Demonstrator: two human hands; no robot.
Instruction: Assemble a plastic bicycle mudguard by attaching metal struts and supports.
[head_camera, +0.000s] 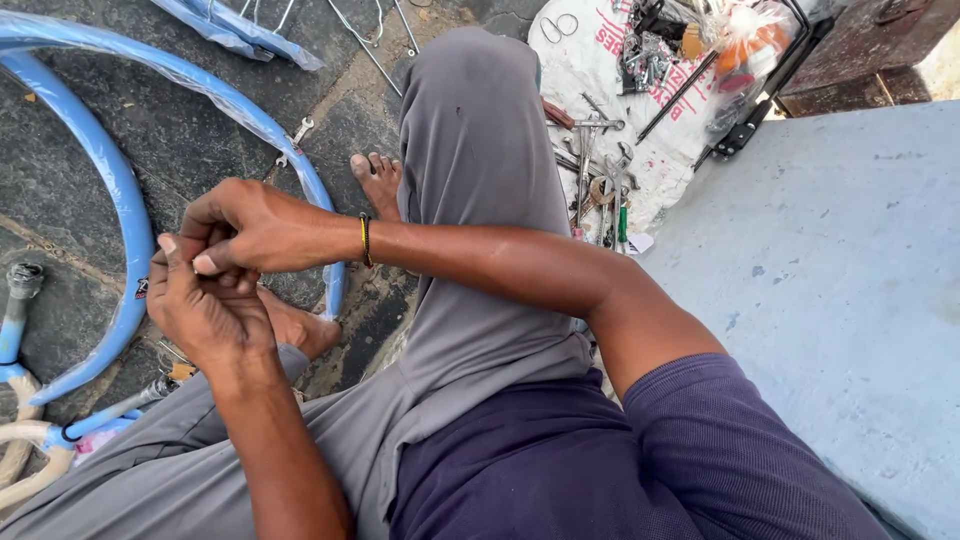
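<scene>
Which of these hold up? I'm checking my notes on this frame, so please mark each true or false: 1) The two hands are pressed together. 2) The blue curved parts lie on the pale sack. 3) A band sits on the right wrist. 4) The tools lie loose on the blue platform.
1) True: the left hand and right hand meet, fingers closed together; whatever is pinched between them is hidden.
2) False: the blue curved parts lie on the dark stone floor.
3) True: a thin band circles the right wrist.
4) False: the tools lie on the pale sack, beside the blue platform.
</scene>
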